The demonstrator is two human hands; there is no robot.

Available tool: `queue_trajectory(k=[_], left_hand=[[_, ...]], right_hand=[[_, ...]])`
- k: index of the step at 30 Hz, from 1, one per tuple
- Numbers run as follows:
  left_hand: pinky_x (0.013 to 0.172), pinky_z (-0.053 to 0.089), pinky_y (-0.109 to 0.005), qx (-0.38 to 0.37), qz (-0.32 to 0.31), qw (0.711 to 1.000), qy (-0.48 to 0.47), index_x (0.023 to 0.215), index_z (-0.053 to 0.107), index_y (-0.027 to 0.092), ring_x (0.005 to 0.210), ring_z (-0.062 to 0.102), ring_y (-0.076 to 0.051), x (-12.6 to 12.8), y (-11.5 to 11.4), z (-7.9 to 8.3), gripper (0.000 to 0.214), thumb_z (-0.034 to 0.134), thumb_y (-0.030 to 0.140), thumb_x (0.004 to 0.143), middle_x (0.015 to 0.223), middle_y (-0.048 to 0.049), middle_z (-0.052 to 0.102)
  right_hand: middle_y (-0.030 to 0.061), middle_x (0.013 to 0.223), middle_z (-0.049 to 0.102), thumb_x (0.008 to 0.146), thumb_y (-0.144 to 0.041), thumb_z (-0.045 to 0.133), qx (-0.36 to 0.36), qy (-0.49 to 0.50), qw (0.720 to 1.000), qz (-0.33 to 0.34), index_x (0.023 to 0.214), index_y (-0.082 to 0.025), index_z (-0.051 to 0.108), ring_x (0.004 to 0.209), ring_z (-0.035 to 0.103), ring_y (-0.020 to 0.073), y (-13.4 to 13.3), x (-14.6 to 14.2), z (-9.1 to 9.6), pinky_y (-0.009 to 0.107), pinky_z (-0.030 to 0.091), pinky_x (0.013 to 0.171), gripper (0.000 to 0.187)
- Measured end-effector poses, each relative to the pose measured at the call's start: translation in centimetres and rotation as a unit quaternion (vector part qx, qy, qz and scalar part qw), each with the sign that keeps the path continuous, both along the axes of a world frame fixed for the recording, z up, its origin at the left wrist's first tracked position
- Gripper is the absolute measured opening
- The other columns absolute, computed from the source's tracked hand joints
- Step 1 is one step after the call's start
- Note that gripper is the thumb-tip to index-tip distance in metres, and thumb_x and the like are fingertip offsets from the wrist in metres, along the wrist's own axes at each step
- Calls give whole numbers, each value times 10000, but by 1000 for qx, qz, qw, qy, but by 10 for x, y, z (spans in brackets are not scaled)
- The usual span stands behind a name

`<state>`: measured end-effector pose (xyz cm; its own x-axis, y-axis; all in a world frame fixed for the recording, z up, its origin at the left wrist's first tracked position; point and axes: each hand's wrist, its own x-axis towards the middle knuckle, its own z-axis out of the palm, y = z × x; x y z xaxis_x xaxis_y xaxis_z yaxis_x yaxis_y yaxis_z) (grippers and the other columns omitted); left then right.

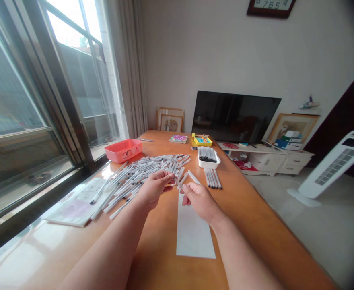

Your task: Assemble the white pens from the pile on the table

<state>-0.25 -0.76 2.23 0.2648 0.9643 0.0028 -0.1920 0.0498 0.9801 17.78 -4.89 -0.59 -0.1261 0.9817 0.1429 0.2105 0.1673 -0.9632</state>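
Observation:
My left hand (pixel 156 186) and my right hand (pixel 198 200) meet above the wooden table (pixel 255 225), both pinched on one thin white pen (pixel 178 183) held between them. A big heap of similar white pens (pixel 140 173) spreads out to the left of my hands. Under my right hand lies a long white paper strip (pixel 193 233). A short row of pens (pixel 212 178) lies side by side just beyond, in front of a white tray (pixel 208 163) with several dark-capped pens in it.
A pink plastic basket (pixel 123 150) stands near the window. White papers (pixel 77 203) lie at the table's left edge. A yellow box (pixel 201 140) and a small book (pixel 178 138) sit at the far end. A television, a low cabinet and a white fan stand beyond.

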Motion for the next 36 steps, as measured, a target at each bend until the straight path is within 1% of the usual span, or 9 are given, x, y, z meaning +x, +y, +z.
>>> queue_trajectory(k=[3, 5, 10, 13, 17, 24, 29, 33, 36], left_hand=[[815, 472, -301, -8, -39, 999, -36, 913, 719, 171, 899, 637, -181, -2, 1, 2, 272, 766, 400, 774, 982, -82, 713], [811, 474, -307, -18, -32, 998, -47, 969, 723, 184, 949, 648, -200, -2, 0, 3, 309, 762, 423, 777, 1032, -86, 717], [789, 458, -308, -23, 6, 999, -26, 867, 678, 191, 880, 650, -185, 1, -1, -1, 331, 773, 492, 764, 929, -63, 722], [800, 456, -299, -15, -16, 999, -34, 818, 680, 175, 825, 639, -160, 1, 1, -2, 296, 793, 442, 759, 908, -60, 720], [800, 458, -278, -13, -41, 998, -56, 878, 719, 164, 836, 641, -152, 0, 1, 0, 268, 780, 407, 783, 932, -69, 722], [764, 475, -264, -29, 12, 997, -64, 847, 711, 159, 785, 642, -136, 2, 2, 0, 269, 823, 379, 740, 924, -70, 729], [784, 504, -259, -48, -19, 993, -109, 893, 722, 162, 794, 659, -119, 1, 2, 1, 213, 813, 304, 763, 1070, -79, 735], [824, 525, -263, -62, -59, 985, -147, 914, 724, 162, 828, 680, -127, 0, 0, 3, 166, 781, 266, 798, 1121, -83, 730], [830, 533, -264, -65, -62, 984, -154, 907, 718, 159, 832, 685, -130, 0, 0, 3, 158, 775, 264, 804, 1104, -87, 733]], right_hand=[[34, 637, 654, 952, -581, 479, -2, 5, 1000, -5, 840, -184, 632, 574, 531, 150, 0, 1, 0, 289, 408, 588, 440], [35, 638, 655, 947, -591, 483, -5, 10, 1000, -7, 854, -183, 638, 571, 532, 151, 1, 1, -1, 292, 409, 589, 447], [31, 621, 646, 944, -598, 488, -9, 7, 1000, 1, 860, -173, 638, 570, 531, 147, 0, 0, 0, 293, 413, 598, 459], [24, 610, 638, 947, -591, 488, -10, 22, 1000, 11, 856, -169, 633, 572, 523, 141, -1, -1, 1, 289, 412, 605, 456], [20, 613, 631, 943, -604, 486, -25, 63, 997, 20, 879, -160, 641, 592, 532, 143, -3, -1, 5, 292, 423, 628, 474], [9, 714, 652, 813, -511, 721, -7, 84, 996, -5, 936, -186, 582, 698, 605, 169, -2, -3, 7, 314, 451, 691, 374], [36, 724, 670, 893, -546, 606, -8, 56, 998, 1, 846, -176, 612, 686, 588, 159, -3, -1, 7, 313, 452, 701, 373], [35, 634, 650, 931, -596, 517, -50, 98, 993, 49, 884, -159, 638, 602, 553, 146, -5, -1, 9, 299, 428, 645, 456], [42, 606, 648, 928, -618, 509, -67, 119, 989, 50, 915, -145, 651, 576, 541, 145, -6, -1, 10, 297, 420, 629, 494]])
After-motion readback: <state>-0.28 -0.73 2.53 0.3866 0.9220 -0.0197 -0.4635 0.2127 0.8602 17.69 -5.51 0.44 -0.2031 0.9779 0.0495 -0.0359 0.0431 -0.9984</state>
